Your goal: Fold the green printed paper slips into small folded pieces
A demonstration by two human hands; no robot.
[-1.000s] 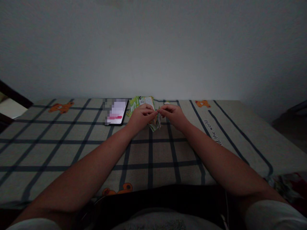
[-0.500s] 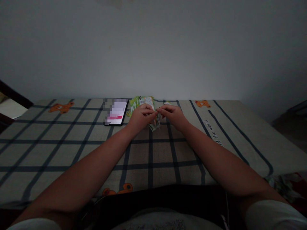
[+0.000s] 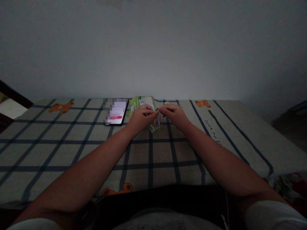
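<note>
My left hand (image 3: 143, 115) is closed around a small crinkled packet (image 3: 154, 126) with green and white print, which hangs below the fingers. Its upper edge is pinched by the fingertips of my right hand (image 3: 174, 114), close against the left fingertips. Both hands are over the middle of the table near its far side. Just behind my left hand lie several green and white printed packets (image 3: 148, 100), partly covered by that hand. A small pale scrap (image 3: 166, 103) shows behind my right hand; what it is I cannot tell.
A phone (image 3: 117, 111) with a lit screen lies left of the packets. The checked tablecloth (image 3: 91, 153) with bear prints covers the table up to a grey wall (image 3: 153, 48). Part of a dark wooden chair (image 3: 14, 94) shows at the left edge.
My right hand has shifted very slightly to the right, and more of the packet shows between the fingertips. My left hand stays in place.
</note>
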